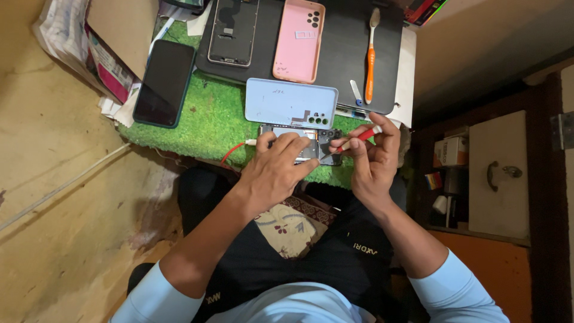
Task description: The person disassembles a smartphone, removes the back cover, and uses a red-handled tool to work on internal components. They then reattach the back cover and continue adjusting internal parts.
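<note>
1. Centrally, the left hand (pixel 276 164) presses the opened phone (pixel 299 143) flat on the green mat (pixel 209 122).
2. Right hand (pixel 369 160) fingers pinch a red screwdriver (pixel 353 141), tip at the phone.
3. Risk: a slipping tip could gouge the board.

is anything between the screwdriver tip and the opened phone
Nothing visible does. The right hand holds the red screwdriver with its tip right at the opened phone, while the left hand rests on the phone beside it.
</note>
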Demonstrator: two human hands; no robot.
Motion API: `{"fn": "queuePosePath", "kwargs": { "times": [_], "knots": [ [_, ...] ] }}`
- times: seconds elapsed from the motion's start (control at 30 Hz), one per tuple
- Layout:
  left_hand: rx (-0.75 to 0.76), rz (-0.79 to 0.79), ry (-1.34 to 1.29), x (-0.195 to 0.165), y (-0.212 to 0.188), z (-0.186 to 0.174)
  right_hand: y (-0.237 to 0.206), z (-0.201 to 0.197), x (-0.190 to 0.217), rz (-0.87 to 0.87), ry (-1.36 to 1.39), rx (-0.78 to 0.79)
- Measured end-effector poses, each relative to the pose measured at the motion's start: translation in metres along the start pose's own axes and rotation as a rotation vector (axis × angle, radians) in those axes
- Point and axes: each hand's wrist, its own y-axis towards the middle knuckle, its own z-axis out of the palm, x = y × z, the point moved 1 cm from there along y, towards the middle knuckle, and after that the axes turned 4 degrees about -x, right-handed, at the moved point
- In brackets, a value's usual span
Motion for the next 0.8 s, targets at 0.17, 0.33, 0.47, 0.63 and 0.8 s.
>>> {"fn": "queuePosePath", "kwargs": {
  "times": [0.17, 0.33, 0.47, 0.63, 0.8],
  "knots": [
    [-0.002, 0.002, 0.01, 0.0005, -0.0004, 0.0009, 0.0004, 0.0003, -0.0001, 0.001, -0.002, 0.0],
    [0.0, 0.001, 0.01, 0.0007, -0.0008, 0.0027, 0.0006, 0.0004, -0.0002, -0.009, 0.016, 0.006],
    [0.01, 0.004, 0.01, 0.0007, -0.0012, 0.0021, 0.0006, 0.0, 0.0002, -0.009, 0.015, 0.008],
    [0.014, -0.002, 0.005, 0.0001, -0.0004, 0.001, 0.0007, -0.0006, 0.0005, -0.005, 0.005, 0.01],
    [0.015, 0.0, 0.008, 0.0005, 0.0001, 0.0017, 0.0007, -0.0012, -0.0011, -0.019, -0.001, 0.014]
  ]
}}
